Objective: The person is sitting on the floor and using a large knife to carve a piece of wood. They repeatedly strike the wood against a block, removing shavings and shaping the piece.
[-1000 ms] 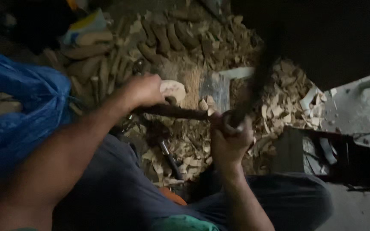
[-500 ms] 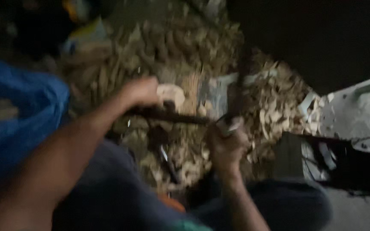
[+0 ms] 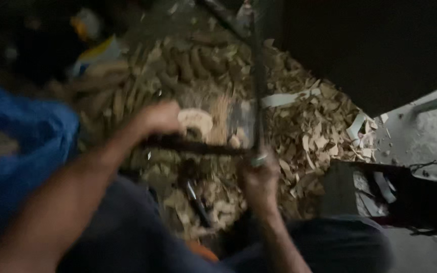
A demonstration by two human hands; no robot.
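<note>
Dim, grainy and heavily motion-blurred throughout, with deep black shadow filling the upper right corner.

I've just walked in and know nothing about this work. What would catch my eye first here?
Probably the big heap of pale wood chips filling the middle of the floor, under the person's hands. The left hand holds one end of a dark stick lying across the view, while the right hand has its grip on a long, blurred tool pointing upward. A bright blue bag sits at the left edge.
</note>
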